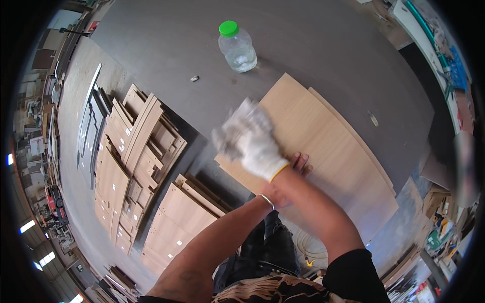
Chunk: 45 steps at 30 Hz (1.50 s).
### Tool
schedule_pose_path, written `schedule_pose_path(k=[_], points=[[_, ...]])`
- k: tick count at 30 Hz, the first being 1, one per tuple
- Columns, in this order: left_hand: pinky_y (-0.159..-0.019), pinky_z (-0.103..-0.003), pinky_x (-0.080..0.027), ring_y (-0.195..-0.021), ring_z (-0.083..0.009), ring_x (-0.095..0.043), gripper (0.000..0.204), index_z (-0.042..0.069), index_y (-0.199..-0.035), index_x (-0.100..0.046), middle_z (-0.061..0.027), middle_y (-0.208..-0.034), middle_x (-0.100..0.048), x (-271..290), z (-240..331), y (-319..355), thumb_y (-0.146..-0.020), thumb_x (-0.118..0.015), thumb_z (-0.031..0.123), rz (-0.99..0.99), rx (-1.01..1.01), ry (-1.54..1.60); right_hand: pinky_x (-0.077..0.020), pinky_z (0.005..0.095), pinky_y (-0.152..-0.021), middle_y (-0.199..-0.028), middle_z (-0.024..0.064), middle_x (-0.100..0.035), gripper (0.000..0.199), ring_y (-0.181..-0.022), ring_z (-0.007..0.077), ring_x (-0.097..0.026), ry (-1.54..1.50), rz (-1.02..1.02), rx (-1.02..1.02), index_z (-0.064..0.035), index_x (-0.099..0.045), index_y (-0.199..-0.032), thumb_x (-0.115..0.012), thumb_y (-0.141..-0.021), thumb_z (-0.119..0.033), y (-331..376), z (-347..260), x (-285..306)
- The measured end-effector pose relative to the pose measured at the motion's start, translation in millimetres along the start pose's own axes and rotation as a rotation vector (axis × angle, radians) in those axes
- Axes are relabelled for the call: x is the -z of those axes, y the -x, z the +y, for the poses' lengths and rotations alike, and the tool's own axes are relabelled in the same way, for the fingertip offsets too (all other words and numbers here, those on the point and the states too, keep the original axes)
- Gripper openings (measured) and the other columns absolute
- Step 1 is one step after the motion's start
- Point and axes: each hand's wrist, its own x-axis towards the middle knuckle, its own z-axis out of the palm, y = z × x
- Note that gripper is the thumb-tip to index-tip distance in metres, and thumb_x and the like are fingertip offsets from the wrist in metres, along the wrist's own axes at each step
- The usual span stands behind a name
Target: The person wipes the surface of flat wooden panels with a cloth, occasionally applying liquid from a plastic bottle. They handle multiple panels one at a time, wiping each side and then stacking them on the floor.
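Note:
A light wood-grain panel (328,146) lies on the dark table, on top of another board (348,126) whose edge sticks out at the far right side. My right hand (260,154), in a white knit glove with a yellow cuff, presses a greyish-white rag (237,126) over the panel's left edge; both are smeared by motion. Underneath the right forearm crosses my bare left hand (300,162), with a metal bracelet at its wrist. Its fingers rest on the panel near the close edge, and the rest of it is partly hidden by the right arm.
A clear jar (237,53) with a green lid and some liquid stands on the table (166,45) beyond the panel. Small scraps lie near it. Stacked wooden parts (136,151) and more panels (177,222) are at the left. A coiled hose (303,245) is below.

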Motion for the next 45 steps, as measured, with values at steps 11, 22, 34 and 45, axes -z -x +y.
schedule_pose_path(k=[11,22,34,45], points=[[-0.126,-0.057,-0.026,-0.150,-0.0319,-0.041,0.065,0.014,-0.150,-0.050,-0.0135,-0.162,-0.043,0.9,6.8,-11.1,-0.093,-0.056,0.045,0.192,-0.020,0.141,-0.0249,0.0461,-0.126,-0.156,0.0087,-0.051,0.049,-0.148,0.0333,-0.041,0.208,-0.064,-0.024,-0.0195,-0.060,-0.146,-0.059,-0.098,-0.031,15.7,13.1,-43.0],[-0.129,-0.057,-0.019,-0.159,-0.0332,-0.028,0.068,0.013,-0.156,-0.040,-0.0131,-0.172,-0.029,-11.4,4.8,-14.0,-0.099,-0.044,0.050,0.320,-0.001,-0.310,-0.0098,0.0569,-0.130,-0.161,0.0122,-0.050,0.055,-0.157,0.0441,-0.026,0.251,-0.144,0.064,-0.0151,-0.062,-0.146,-0.063,-0.093,-0.032,7.3,-28.2,-4.6],[-0.126,-0.055,-0.030,-0.155,-0.0342,-0.036,0.067,0.013,-0.149,-0.048,-0.0146,-0.170,-0.034,-24.6,5.5,-15.8,-0.088,-0.065,0.034,0.486,-0.013,0.045,-0.0197,0.0505,-0.130,-0.157,0.0037,-0.054,0.049,-0.153,0.0270,-0.039,0.264,-0.388,0.337,-0.0229,-0.066,-0.141,-0.066,-0.092,-0.030,50.4,-38.9,-6.1],[-0.122,-0.058,-0.035,-0.151,-0.0356,-0.042,0.066,0.011,-0.141,-0.057,-0.0148,-0.164,-0.044,-22.0,11.2,-21.9,-0.078,-0.072,0.024,0.546,-0.045,0.280,-0.0267,0.0476,-0.128,-0.152,0.0122,-0.059,0.044,-0.149,0.0320,-0.044,0.196,-0.330,0.307,-0.0209,-0.071,-0.136,-0.065,-0.093,-0.029,22.2,-54.8,-10.3]])
